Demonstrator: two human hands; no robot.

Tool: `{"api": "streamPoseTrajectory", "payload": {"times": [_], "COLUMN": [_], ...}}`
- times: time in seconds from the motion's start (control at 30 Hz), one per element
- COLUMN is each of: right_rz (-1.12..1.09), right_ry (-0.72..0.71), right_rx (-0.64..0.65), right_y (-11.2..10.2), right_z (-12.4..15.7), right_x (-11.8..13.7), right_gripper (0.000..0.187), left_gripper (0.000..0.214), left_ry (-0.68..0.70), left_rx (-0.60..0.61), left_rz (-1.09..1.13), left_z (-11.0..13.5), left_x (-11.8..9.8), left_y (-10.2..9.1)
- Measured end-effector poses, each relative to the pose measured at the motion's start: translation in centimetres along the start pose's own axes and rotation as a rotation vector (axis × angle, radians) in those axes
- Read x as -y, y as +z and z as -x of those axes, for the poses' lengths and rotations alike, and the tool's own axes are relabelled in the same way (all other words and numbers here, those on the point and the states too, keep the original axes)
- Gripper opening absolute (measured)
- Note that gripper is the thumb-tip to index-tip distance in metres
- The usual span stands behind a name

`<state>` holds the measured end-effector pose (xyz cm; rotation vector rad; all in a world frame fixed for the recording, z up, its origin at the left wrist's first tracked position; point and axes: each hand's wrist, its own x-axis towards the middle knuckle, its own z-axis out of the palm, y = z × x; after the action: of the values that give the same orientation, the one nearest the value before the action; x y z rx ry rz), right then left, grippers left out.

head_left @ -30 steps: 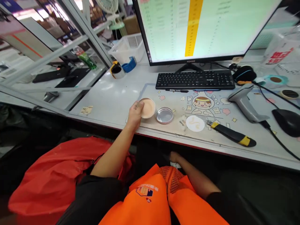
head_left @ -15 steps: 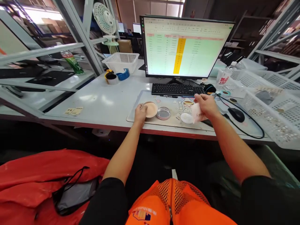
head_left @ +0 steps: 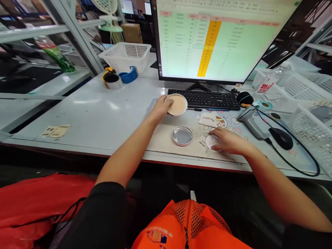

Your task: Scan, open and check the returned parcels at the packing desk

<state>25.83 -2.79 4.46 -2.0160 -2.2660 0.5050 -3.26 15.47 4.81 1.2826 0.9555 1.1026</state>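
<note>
My left hand (head_left: 161, 108) grips a round beige dish (head_left: 177, 104) and holds it lifted just in front of the keyboard (head_left: 204, 99). A round silver tin (head_left: 182, 135) lies on the printed desk mat (head_left: 166, 138) below it. My right hand (head_left: 226, 140) rests on the mat with its fingers closed over a white round disc (head_left: 211, 142). A small white packet (head_left: 208, 119) with printed letters lies on the mat between the dish and my right hand.
A monitor (head_left: 215, 38) with a spreadsheet stands behind the keyboard. A barcode scanner (head_left: 250, 117) and a black mouse (head_left: 280, 137) with its cable lie at the right, beside white baskets (head_left: 308, 128). Tape rolls (head_left: 118, 77) and another basket (head_left: 126, 55) sit at the back left.
My left hand has lifted the beige dish away from the silver tin toward the keyboard. My right hand has let go of the white packet and come down on the white disc.
</note>
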Motion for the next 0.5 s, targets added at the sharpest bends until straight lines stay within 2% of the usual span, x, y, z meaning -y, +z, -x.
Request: {"api": "streamPoseTrajectory", "payload": {"times": [0.07,0.13,0.2,0.27,0.37,0.43,0.5], "right_rz": [0.01,-0.026,-0.058,-0.05,0.008,-0.008,-0.122], "right_ry": [0.022,0.081,0.127,0.132,0.09,0.015,-0.078], "right_rx": [0.024,0.085,0.168,0.241,0.314,0.32,0.275], "right_y": [0.0,-0.3,-0.9,-1.6,-2.8,-3.9,-5.1], "right_z": [0.2,-0.3,-1.0,-1.8,-3.0,-4.0,-5.0], "right_x": [0.3,0.6,1.0,1.4,1.9,2.2,2.7], "right_gripper": [0.061,0.058,0.048,0.03,0.011,0.015,0.024], "left_gripper": [0.026,0.027,0.028,0.031,0.042,0.049,0.045], "left_ry": [0.002,0.005,-0.013,-0.028,0.002,0.075,0.189], "left_rx": [0.08,0.112,0.126,0.145,0.182,0.215,0.246], "left_rz": [-0.006,-0.061,-0.122,-0.15,-0.158,-0.171,-0.209], "left_z": [-0.8,-0.8,-0.3,0.2,0.6,0.7,0.8], "left_x": [0.7,1.7,2.6,3.1,3.1,2.9,2.7], "left_y": [0.9,1.2,1.0,0.4,-0.3,-0.5,-0.5]}}
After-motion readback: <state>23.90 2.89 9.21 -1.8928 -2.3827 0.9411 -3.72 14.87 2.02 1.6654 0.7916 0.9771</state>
